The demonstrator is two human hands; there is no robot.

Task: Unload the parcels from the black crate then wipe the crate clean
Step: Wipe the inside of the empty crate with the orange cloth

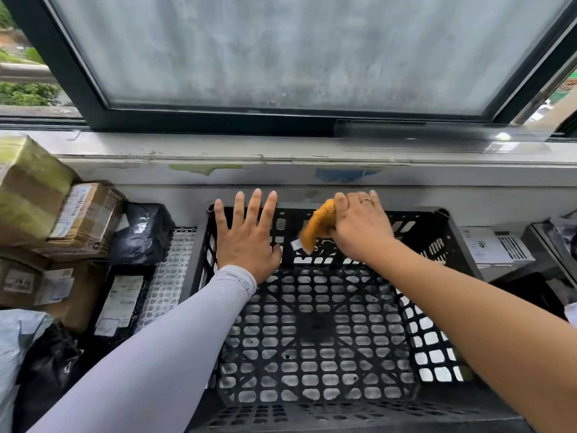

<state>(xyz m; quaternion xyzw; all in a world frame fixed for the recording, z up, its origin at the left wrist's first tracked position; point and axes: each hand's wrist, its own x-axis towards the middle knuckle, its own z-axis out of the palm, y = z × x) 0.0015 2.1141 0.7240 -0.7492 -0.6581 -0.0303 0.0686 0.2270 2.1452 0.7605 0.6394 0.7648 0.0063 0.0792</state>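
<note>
- I see the black crate (327,332) straight below me, set against the wall under the windowsill (281,151). It looks near square from here, so I cannot name a long axis; its open top faces up at the camera, and its lattice floor carries no parcels.
- My left hand (246,242) lies flat against the inside of the crate's far wall, near the far-left corner. The fingers are straight and spread, pointing up and away from me, with the tips reaching over the rim. It holds nothing. A pale grey sleeve (156,354) covers that arm to the wrist.
- My right hand (359,226) is curled around an orange cloth (315,228), pressing it onto the same far wall, right of the left hand. A ring (366,200) sits on one finger.
- The cloth is bunched into a longish wad. Its long axis runs from upper right at the rim down to lower left, and a small white tag shows at the lower end.
- The parcels lie outside the crate, to its left: a brown cardboard box (84,220) with a barcode label, a yellow-taped box (28,182) behind it, a black plastic mailer (143,232), and a flat black packet with a white label (121,301), with more boxes and bags toward the left edge.
- A white grid panel (170,276) lies between those parcels and the crate's left wall.
- A white box (484,245) sits just right of the crate.
</note>
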